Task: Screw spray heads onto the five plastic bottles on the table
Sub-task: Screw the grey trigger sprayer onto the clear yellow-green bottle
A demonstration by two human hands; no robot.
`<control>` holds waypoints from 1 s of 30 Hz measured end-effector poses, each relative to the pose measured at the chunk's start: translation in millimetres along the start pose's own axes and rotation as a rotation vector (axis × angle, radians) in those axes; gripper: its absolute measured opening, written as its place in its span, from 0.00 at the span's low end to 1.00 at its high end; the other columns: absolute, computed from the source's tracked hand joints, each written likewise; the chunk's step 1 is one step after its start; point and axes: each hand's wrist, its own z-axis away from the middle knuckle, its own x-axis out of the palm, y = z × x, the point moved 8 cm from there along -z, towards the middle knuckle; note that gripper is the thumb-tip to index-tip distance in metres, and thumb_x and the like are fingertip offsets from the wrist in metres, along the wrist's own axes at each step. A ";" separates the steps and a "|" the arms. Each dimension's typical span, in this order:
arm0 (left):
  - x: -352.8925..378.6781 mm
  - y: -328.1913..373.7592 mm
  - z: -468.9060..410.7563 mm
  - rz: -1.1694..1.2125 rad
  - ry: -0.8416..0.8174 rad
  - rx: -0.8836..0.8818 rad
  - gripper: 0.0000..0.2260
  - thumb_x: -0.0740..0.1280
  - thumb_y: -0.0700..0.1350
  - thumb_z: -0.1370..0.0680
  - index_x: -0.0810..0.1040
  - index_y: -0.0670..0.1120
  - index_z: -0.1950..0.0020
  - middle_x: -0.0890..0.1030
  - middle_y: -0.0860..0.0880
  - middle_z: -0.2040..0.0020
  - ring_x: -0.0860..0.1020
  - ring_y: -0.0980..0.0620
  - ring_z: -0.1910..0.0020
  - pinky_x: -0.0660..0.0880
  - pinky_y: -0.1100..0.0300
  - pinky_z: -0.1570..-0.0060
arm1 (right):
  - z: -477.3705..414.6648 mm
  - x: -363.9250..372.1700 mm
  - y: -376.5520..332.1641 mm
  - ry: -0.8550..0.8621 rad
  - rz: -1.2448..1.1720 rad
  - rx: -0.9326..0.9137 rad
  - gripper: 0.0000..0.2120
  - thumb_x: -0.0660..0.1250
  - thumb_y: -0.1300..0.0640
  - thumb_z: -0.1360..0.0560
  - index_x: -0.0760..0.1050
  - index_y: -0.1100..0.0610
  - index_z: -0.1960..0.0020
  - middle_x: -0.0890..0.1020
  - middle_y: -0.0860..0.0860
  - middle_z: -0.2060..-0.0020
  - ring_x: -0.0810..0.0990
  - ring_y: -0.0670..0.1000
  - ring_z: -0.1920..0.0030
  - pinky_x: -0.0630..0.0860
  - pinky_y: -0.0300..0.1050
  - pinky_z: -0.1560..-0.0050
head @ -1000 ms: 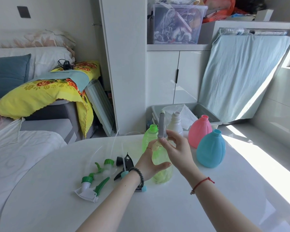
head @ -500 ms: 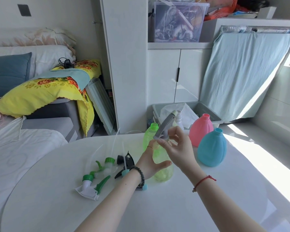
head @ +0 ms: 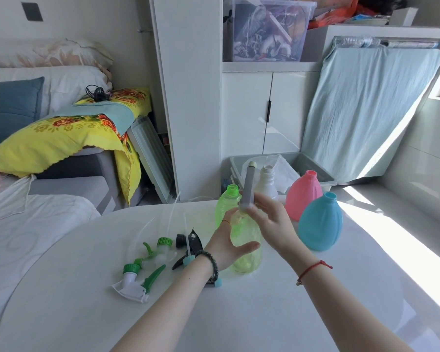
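Left hand (head: 228,241) grips yellow-green bottle (head: 248,259) capped by grey spray head (head: 248,189).

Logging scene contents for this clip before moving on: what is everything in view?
held bottle: 1, yellow-green, table centre, upright
grey spray head: 1, grey, on the held bottle's neck
other bottles: 4, headless, behind and right: green bottle, white bottle, pink bottle, blue bottle
loose spray heads: about four, overlapping; green, white, black; table left
table: 1, white
bin: 1, grey, behind table
storage box: 1, clear, on shelf
left hand: grips held bottle
right hand: pinches grey spray head's base
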 end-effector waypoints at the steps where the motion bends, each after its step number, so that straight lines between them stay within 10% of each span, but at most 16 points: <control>1: 0.1 -0.1 0.4 -0.005 -0.001 -0.001 0.34 0.73 0.50 0.32 0.54 0.61 0.36 0.69 0.57 0.37 0.66 0.60 0.37 0.61 0.68 0.42 | -1.8 0.2 -0.4 -0.027 -0.040 0.021 0.07 0.61 0.61 0.24 0.76 0.54 0.50 0.82 0.56 0.56 0.79 0.51 0.52 0.75 0.41 0.47; 11: -0.6 1.0 0.0 0.006 0.007 0.006 0.35 0.73 0.49 0.32 0.56 0.59 0.33 0.68 0.57 0.34 0.64 0.61 0.34 0.61 0.71 0.41 | 4.0 -6.3 4.5 0.222 0.000 0.028 0.09 0.73 0.60 0.32 0.72 0.58 0.59 0.81 0.59 0.61 0.80 0.54 0.57 0.76 0.48 0.53; 30: 0.6 -0.3 0.6 0.011 0.001 -0.008 0.35 0.73 0.49 0.33 0.55 0.60 0.33 0.71 0.62 0.39 0.68 0.69 0.40 0.67 0.65 0.41 | 12.9 6.3 32.7 0.290 -0.223 0.192 0.17 0.67 0.54 0.27 0.72 0.61 0.41 0.78 0.56 0.41 0.75 0.52 0.38 0.70 0.48 0.35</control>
